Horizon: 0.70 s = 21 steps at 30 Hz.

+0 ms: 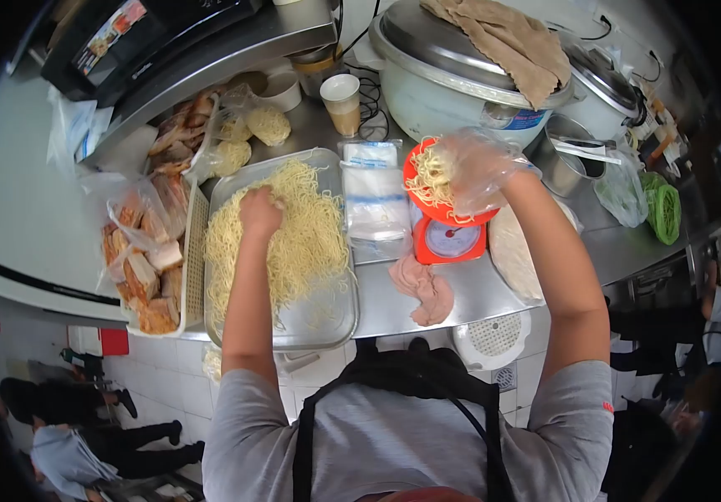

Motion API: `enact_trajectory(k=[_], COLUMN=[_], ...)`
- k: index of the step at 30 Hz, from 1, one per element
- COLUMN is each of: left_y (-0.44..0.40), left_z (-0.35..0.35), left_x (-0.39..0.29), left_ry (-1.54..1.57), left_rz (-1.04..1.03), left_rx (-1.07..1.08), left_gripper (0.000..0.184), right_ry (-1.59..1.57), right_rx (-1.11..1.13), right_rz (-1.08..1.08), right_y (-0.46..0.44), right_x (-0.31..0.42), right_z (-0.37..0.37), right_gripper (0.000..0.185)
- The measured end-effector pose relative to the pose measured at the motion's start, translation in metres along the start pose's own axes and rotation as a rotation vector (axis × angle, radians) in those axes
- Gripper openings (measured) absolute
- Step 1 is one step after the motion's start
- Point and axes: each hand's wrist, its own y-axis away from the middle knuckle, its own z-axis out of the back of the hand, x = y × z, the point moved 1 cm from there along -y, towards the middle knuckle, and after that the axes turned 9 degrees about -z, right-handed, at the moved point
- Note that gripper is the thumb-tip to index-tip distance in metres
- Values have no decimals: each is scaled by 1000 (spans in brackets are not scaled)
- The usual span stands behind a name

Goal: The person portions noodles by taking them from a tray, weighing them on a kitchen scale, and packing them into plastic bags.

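Note:
My left hand [262, 211] is down in a spread of thin yellow noodles [310, 230], its fingers curled into the strands. The noodles lie on a metal tray [327, 328]. Clear plastic bag [482, 167] film covers my right hand [507, 177], which is over the right side of a red pan [411, 191]. Crumpled plastic hides most of these fingers. More noodles [431, 174] lie in the pan, some strands over its rim. The pan sits on a red dial scale [452, 241]. Between tray and scale lies a stack of flat plastic bags [375, 197].
Left of the tray, a cream basket [196, 251] stands by pieces of meat [147, 280]. Bagged noodles [268, 125] and a paper cup [341, 102] are behind. A large lidded cooker [452, 96] is at the back. A pink cloth [424, 289] lies near the front edge.

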Motion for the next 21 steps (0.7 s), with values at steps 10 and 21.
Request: enact_trajectory(k=[10,21], left_y=[-100,-19], left_z=[-99,-26], left_x=[-37,-6], left_ry=[-109,90], left_rz=[-2,-283], left_rx=[423,475], left_gripper=[45,14], right_ry=[-130,-140], right_rx=[-336,-266], right_rz=[-88,-50], right_y=[-1,1], right_x=[-5,-14], right_z=[-16,-18], right_gripper=[71,53])
